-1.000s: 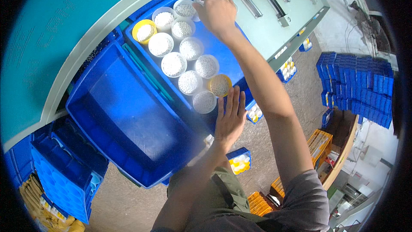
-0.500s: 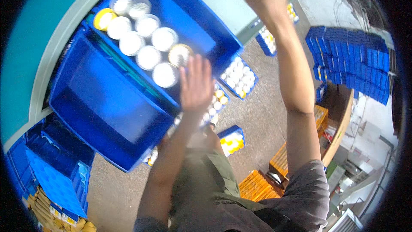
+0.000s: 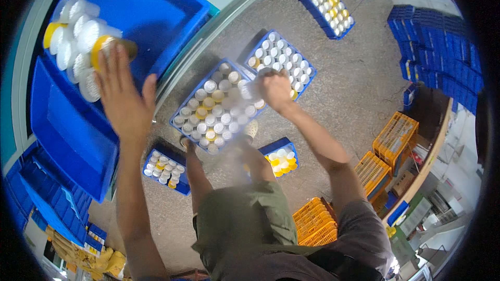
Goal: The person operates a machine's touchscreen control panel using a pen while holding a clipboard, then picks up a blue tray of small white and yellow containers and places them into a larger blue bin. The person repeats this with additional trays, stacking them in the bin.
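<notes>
In a blue crate [image 3: 151, 5] at the upper left stands a group of white cylindrical containers [image 3: 78, 36], with a few yellow ones among them. My left hand [image 3: 125, 91] has its fingers stretched out, the tips against a yellow container [image 3: 104, 47] at the group's near side. My right hand [image 3: 276, 91] is closed around a whitish translucent container [image 3: 251, 91], blurred by motion. It is above the near edge of a blue floor crate [image 3: 177, 130] filled with rows of white and yellow containers. Another filled blue crate [image 3: 313, 75] lies just beyond that hand.
An empty blue crate [image 3: 67, 130] leans by the first one. More filled crates stand on the floor, such as one left of my legs [image 3: 166, 169] and one farther off [image 3: 328, 10]. Orange crates [image 3: 317, 221] and stacked blue crates [image 3: 437, 52] are to the right.
My view has swung toward the floor crates. My right hand has come down from the upper area with its container to the floor crates. My left hand stays by the group, fingers still stretched.
</notes>
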Tool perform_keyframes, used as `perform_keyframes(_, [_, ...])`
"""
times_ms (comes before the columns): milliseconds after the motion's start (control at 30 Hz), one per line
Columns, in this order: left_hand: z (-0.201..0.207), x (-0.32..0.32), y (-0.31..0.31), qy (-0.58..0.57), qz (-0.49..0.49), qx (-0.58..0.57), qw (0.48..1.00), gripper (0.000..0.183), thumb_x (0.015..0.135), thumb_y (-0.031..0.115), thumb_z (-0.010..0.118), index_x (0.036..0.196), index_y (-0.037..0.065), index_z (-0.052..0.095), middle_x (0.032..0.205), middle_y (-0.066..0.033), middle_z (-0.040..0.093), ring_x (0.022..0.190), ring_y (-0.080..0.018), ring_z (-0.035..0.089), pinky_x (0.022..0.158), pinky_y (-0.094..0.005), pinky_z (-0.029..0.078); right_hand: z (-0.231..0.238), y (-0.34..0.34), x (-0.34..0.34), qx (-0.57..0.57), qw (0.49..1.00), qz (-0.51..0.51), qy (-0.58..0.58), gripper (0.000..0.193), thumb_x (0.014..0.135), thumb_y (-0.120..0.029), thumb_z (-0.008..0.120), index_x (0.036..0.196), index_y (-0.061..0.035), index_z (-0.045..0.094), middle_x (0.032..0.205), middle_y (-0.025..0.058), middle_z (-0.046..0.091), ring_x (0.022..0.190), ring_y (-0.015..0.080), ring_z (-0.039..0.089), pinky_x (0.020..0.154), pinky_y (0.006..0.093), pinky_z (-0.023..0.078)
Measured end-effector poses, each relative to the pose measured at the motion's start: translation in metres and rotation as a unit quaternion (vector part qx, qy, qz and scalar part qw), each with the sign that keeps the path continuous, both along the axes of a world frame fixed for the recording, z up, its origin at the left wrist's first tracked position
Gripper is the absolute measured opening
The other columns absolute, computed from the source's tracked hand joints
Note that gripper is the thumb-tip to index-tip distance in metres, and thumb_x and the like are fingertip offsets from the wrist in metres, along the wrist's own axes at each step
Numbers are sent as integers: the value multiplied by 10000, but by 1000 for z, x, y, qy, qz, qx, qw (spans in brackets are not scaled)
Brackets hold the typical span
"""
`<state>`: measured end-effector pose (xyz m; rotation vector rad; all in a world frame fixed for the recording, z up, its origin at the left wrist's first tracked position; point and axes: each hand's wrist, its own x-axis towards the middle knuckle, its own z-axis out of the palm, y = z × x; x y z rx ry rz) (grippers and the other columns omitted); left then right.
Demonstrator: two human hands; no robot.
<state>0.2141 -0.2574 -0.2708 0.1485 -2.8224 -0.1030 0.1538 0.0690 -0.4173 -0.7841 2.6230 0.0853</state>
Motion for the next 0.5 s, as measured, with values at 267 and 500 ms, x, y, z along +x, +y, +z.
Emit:
perform_keyframes(267, [-1, 1, -15, -12, -69, -64, 995, 685, 1006, 491, 432, 1531, 68, 309, 1572, -140, 334, 1488, -311, 229, 1205, -474, 196, -278, -68, 22, -203, 967, -148, 49, 199, 869, -244, 618, 840, -92, 743, 921, 86, 726, 1009, 255, 619, 941, 466, 399])
perform_keyframes(500, [-5, 3, -17, -16, -11, -39, 999, 811, 945, 685, 319, 1516, 112, 354, 1556, -156, 353, 1474, -342, 252, 1180, -543, 239, -344, -71, 22, -150, 970, -110, 155, 291, 874, -356, 595, 821, -107, 736, 872, 76, 706, 949, 246, 609, 921, 449, 394])
